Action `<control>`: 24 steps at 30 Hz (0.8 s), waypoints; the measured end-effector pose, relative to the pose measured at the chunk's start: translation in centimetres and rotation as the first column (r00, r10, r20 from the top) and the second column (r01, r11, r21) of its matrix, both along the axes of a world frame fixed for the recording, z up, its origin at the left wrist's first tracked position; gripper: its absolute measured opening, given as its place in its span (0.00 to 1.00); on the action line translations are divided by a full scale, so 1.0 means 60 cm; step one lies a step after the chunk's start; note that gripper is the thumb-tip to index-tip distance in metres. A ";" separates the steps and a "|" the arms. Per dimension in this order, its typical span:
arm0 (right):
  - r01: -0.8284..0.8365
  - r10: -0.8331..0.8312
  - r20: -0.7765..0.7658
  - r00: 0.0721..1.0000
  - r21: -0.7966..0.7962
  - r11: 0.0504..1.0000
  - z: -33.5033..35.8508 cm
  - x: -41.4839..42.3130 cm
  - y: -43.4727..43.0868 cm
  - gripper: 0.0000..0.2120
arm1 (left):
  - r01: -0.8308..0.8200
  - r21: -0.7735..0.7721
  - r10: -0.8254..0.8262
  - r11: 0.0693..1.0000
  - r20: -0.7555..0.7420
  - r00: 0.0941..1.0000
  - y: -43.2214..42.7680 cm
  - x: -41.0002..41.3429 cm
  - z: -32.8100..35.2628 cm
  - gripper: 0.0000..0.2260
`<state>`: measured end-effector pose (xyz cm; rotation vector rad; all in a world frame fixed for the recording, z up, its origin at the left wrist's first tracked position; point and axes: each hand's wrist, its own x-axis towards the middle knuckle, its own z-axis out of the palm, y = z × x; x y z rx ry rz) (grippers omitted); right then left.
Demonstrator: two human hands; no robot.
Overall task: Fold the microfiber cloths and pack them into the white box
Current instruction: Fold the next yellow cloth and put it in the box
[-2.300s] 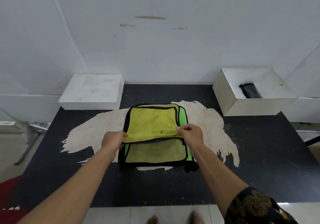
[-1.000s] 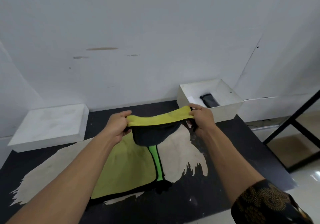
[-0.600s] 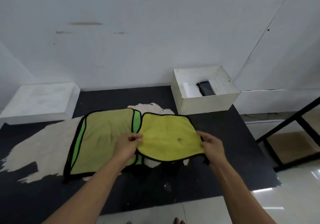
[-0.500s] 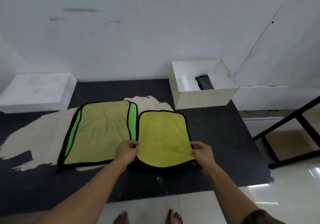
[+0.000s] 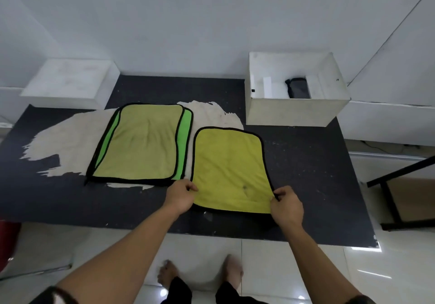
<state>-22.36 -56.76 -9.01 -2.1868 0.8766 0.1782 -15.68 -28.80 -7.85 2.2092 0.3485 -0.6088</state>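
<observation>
Left hand (image 5: pixel 180 196): pinches the near-left corner of the yellow cloth (image 5: pixel 229 169), thumb and fingers closed on its black trim.
Right hand (image 5: pixel 286 206): pinches the near-right corner of the same cloth.
Yellow cloth: spread flat and unfolded near the front edge of the bench (image 5: pixel 306 162), right of centre.
Cloth stack (image 5: pixel 141 143): olive on bright green, just beside the yellow cloth's left edge, partly over a pale worn patch (image 5: pixel 58 139).
White box (image 5: pixel 292 110): back right corner, open-topped, apart from the yellow cloth; a dark item (image 5: pixel 297 88) lies inside.
White block (image 5: pixel 68 82): back left corner.
</observation>
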 end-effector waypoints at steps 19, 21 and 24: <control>-0.181 0.165 -0.117 0.979 -0.139 0.974 0.006 -0.030 0.024 0.08 | 0.105 0.171 -0.107 0.980 0.002 0.994 0.014 -0.038 -0.003 0.17; -0.206 0.188 -0.129 0.974 -0.147 0.967 0.008 -0.032 0.024 0.08 | 0.174 0.188 -0.177 0.967 -0.003 0.984 0.021 -0.045 -0.005 0.13; -0.335 0.296 -0.181 0.938 -0.254 0.907 0.015 -0.041 0.027 0.09 | 0.308 0.297 -0.338 0.904 0.054 0.940 0.035 -0.059 -0.010 0.11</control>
